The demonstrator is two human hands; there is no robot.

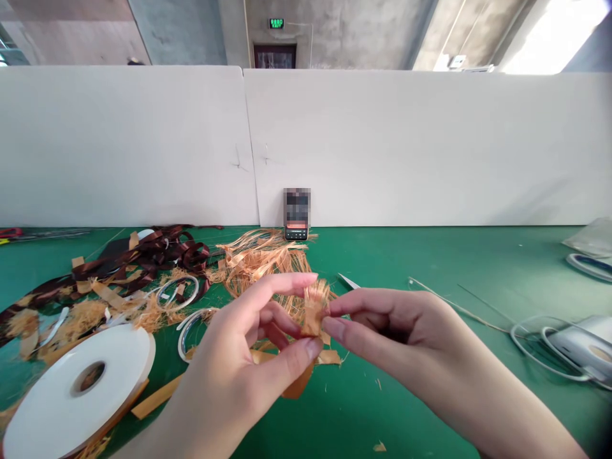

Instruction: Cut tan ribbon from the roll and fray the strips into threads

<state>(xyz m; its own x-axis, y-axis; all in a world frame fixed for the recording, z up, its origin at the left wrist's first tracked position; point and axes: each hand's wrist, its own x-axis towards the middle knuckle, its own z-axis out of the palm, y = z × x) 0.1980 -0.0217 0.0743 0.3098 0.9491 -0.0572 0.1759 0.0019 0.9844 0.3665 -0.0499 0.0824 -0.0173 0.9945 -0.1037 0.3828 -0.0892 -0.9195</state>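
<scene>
Frayed orange strip (314, 312) pinched between left hand (243, 338) and right hand (396, 331)
Both clenched on it, above green mat (430, 395); fingers hide its lower part, fibre material hard to make out; white tape roll (81, 382) lies near left hand, partly cut off by frame edge

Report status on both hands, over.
Left hand and right hand pinching frayed orange strip. Shredded orange fibres behind. White tape roll left of left hand.

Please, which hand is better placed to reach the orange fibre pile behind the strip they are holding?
Probably the left hand: its fingertips are nearer the orange fibre pile, and the right hand sits further off. Both pinch the frayed orange strip, though, so it must release first.
</scene>
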